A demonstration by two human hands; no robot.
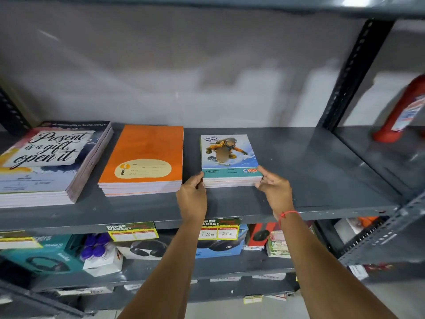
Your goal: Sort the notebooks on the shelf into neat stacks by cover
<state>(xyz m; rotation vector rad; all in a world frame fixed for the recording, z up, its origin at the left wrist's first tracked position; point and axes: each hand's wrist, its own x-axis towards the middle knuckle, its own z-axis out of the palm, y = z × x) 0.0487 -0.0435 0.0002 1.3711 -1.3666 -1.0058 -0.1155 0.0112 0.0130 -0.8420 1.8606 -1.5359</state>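
Three notebook stacks lie on the grey metal shelf. At the left is a tall stack with a "Present is a gift, open it" cover. In the middle lies an orange-covered stack. To its right is a smaller stack with a snowboarder cover. My left hand grips that small stack's front left corner, thumb on top. My right hand grips its front right corner. A red thread circles my right wrist.
A red fire extinguisher stands at the far right behind the perforated upright post. The lower shelf holds boxed headphones, other packaged goods and yellow-green price tags. Bare shelf surface stretches right of the snowboarder stack.
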